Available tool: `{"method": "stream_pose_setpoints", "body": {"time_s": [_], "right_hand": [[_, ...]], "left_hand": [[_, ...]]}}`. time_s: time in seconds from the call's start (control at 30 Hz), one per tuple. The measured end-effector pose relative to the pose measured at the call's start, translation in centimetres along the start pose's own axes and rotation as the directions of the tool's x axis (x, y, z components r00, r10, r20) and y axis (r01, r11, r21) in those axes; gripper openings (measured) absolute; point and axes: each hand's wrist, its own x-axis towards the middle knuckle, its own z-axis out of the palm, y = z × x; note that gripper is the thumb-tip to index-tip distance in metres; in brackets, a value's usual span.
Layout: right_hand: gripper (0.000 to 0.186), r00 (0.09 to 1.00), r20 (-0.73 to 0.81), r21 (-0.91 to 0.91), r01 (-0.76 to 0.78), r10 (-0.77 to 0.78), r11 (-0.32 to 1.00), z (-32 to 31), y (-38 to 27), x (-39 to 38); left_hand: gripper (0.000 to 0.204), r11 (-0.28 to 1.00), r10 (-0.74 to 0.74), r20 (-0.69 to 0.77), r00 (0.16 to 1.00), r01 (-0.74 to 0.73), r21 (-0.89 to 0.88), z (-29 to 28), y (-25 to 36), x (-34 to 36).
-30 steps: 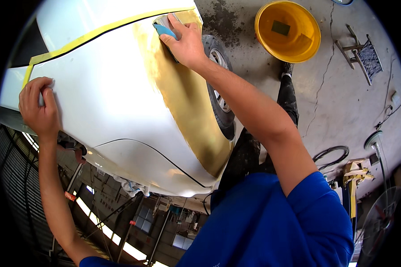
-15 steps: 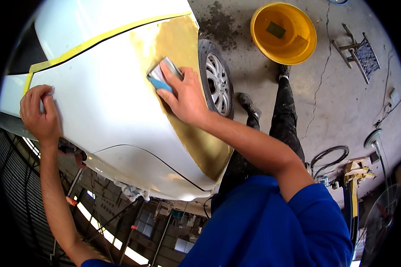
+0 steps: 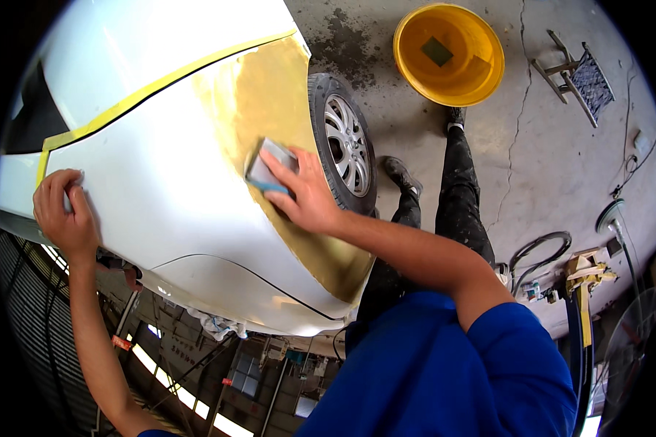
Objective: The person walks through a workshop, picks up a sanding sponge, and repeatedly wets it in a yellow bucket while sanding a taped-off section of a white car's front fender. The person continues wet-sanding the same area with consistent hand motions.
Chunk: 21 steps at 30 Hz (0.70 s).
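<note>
My right hand point(image 3: 306, 191) is closed round a grey sanding block point(image 3: 273, 162) with a blue layer along one edge. The block lies against the yellowish-tan patch point(image 3: 270, 87) on a white car's body panel point(image 3: 153, 175), close to its lower left border. Over at the left, my left hand point(image 3: 67, 215) rests against the white panel with its fingers curled. Something small and greyish shows between its thumb and fingers; I cannot make out what it is. Yellow masking tape point(image 3: 160, 79) follows the panel's seam above both hands.
Right of the patch is the car's wheel point(image 3: 345, 138). A yellow bucket point(image 3: 408, 69) holding liquid and a dark green piece point(image 3: 436, 52) stands on the concrete floor. Farther right are a folding stool point(image 3: 579, 80), a coiled black hose point(image 3: 539, 255) and a yellow-and-black stand point(image 3: 584, 313).
My right hand has slid the sanding block down the patch, toward my body. The left hand stays in nearly the same place on the panel. The whole view has shifted slightly.
</note>
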Motion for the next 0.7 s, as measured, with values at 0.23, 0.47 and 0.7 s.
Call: {"method": "stream_pose_setpoints", "body": {"time_s": [0.23,0.47,0.7], "right_hand": [[0.057,0.896,-0.104,0.059,-0.427,0.431,0.902,-1.5,10.2,15.9],[0.063,0.975,0.008,0.115,-0.221,0.221,0.969,-0.4,1.2,6.0],[0.057,0.847,-0.082,0.106,-0.517,0.525,0.85,-1.2,19.1,22.4]], "left_hand": [[0.013,1.0,0.024,-0.016,1.0,-0.024,-0.015,1.2,1.2,0.8],[0.018,0.998,-0.058,0.054,0.997,0.056,0.041,-1.0,0.9,-0.9],[0.017,1.0,-0.011,0.072,0.997,0.011,0.008,0.3,-0.2,-0.1]]}}
